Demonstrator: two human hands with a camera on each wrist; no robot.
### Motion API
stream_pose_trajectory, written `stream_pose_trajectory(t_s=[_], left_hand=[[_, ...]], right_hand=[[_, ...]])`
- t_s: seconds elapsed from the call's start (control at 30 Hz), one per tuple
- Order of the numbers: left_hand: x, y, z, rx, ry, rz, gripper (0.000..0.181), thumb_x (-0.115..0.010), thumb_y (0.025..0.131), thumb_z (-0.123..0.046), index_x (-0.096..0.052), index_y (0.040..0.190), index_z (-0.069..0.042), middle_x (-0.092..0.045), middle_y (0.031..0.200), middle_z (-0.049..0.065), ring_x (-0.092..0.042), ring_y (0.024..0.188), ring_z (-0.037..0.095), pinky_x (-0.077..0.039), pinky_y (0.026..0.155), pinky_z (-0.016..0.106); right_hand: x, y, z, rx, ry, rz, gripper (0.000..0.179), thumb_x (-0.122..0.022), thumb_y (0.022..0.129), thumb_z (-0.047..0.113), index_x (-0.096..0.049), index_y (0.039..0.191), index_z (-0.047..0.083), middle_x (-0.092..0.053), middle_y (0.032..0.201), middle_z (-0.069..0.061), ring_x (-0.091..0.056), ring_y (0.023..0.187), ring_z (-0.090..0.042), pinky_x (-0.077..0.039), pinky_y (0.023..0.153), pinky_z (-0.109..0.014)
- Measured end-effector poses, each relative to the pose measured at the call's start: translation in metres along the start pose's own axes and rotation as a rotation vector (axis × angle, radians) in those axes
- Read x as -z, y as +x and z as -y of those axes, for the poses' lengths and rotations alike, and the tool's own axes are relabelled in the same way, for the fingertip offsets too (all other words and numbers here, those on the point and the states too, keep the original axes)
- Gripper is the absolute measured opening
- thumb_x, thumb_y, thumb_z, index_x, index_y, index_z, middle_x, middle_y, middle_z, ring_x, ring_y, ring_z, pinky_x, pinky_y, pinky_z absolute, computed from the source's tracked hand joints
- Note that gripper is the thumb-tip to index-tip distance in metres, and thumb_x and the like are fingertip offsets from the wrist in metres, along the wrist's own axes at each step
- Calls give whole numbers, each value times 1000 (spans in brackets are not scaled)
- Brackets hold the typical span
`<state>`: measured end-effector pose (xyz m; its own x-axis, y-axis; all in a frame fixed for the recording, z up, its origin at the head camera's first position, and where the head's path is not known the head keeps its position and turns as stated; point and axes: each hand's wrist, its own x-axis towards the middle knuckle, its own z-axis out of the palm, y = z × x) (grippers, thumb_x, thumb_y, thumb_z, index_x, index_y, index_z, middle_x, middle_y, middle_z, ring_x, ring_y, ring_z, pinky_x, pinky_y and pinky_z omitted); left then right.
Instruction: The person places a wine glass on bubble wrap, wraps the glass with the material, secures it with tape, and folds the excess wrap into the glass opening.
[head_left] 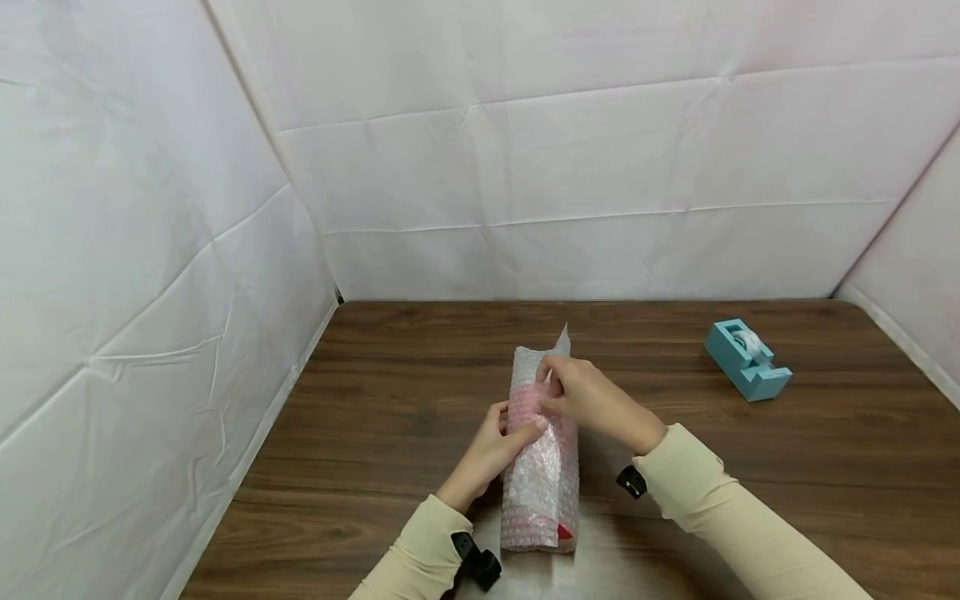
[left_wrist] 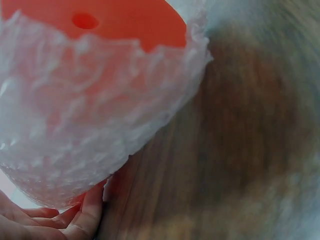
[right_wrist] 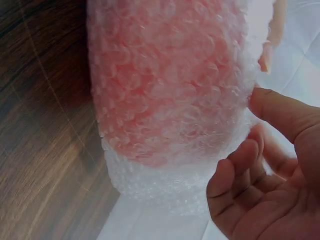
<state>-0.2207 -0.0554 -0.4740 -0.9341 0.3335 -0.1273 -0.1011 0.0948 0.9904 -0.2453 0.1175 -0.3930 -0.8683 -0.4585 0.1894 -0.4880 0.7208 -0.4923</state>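
A long red object wrapped in bubble wrap [head_left: 536, 475] lies on the table, pointing away from me. Its near end is uncovered in the left wrist view, where a smooth red face [left_wrist: 135, 22] shows a small round hole. My left hand [head_left: 491, 450] holds the bundle from the left, thumb over the top and fingers along the side. Higher up, my right hand [head_left: 588, 396] pinches the edge of the bubble wrap between thumb and fingers. In the right wrist view, the thumb [right_wrist: 280, 110] is against the wrap [right_wrist: 165, 80], and the other fingers are curled beside it.
A light blue tape dispenser [head_left: 746, 362] with a roll of clear tape stands at the right of the brown wooden table [head_left: 390, 400]. White cloth walls [head_left: 480, 167] enclose the back and both sides. Beyond the red part, loose bubble wrap [head_left: 528, 360] extends toward the back.
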Motion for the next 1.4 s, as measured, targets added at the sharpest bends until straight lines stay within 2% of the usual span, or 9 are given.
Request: stream_pose_trajectory(t_s=[0.1, 0.23, 0.37, 0.53, 0.63, 0.73, 0.97, 1.17, 1.4], left_hand=[[1, 0, 0, 3, 2, 4, 74, -64, 89, -33, -26, 144, -2, -52, 131, 22, -60, 104, 26, -53, 83, 41], [2, 0, 0, 2, 10, -1, 75, -64, 89, -37, -26, 145, -2, -51, 132, 23, -59, 107, 27, -52, 85, 43], [2, 0, -1, 4, 3, -7, 77, -64, 89, -37, -25, 145, -1, -51, 132, 24, -59, 108, 28, -52, 87, 42], [2, 1, 0, 9, -5, -6, 77, -64, 89, -36, -25, 146, -1, -53, 129, 24, -60, 104, 26, -52, 84, 40], [2, 2, 1, 4, -1, -6, 76, -65, 89, -35, -26, 145, -2, -54, 128, 24, -60, 102, 25, -53, 83, 39], [2, 2, 1, 1, 3, -8, 76, -66, 88, -34, -27, 145, -2, -53, 128, 24, -61, 101, 25, -53, 83, 39], [1, 3, 2, -6, -7, -13, 74, -67, 88, -32, -28, 143, -1, -54, 126, 25, -62, 99, 25, -54, 81, 39], [-1, 4, 2, -1, 8, -32, 74, -68, 87, -32, -29, 142, -1, -53, 126, 26, -62, 99, 27, -54, 80, 39], [-2, 3, 3, 0, 24, -43, 74, -69, 85, -31, -31, 141, -2, -54, 123, 24, -62, 95, 25, -53, 78, 37]], right_hand=[[-1, 0, -2, -70, 52, -33, 36, -74, 78, 4, -49, 104, 2, -53, 86, -11, -49, 74, -18, -42, 60, -27], [-7, -2, -10, -175, 146, -79, 63, -74, 78, 13, -39, 127, -3, -46, 107, -22, -48, 94, -29, -45, 68, -34], [-16, -5, -21, -308, 240, -102, 93, -72, 80, 26, -15, 149, 0, -35, 122, -28, -43, 106, -35, -47, 81, -44], [-27, -10, -28, -471, 399, -59, 112, -70, 82, 42, 11, 153, 11, -16, 143, -30, -26, 129, -44, -35, 102, -61], [-32, -13, -29, -529, 484, -18, 118, -70, 81, 47, 20, 152, 17, -2, 150, -30, -19, 136, -50, -27, 107, -66], [-36, -13, -28, -552, 528, -9, 121, -71, 80, 48, 24, 150, 18, 1, 152, -30, -21, 137, -51, -27, 107, -65], [-41, -12, -27, -589, 570, -39, 118, -72, 82, 38, 22, 151, 17, -4, 152, -27, -21, 137, -49, -26, 109, -63], [-43, -14, -27, -622, 585, -47, 115, -70, 82, 36, 20, 152, 16, 4, 153, -28, -18, 138, -50, -23, 109, -65], [-49, -16, -26, -680, 592, -82, 107, -69, 81, 35, 4, 154, 9, -3, 152, -28, -23, 136, -48, -22, 111, -63]])
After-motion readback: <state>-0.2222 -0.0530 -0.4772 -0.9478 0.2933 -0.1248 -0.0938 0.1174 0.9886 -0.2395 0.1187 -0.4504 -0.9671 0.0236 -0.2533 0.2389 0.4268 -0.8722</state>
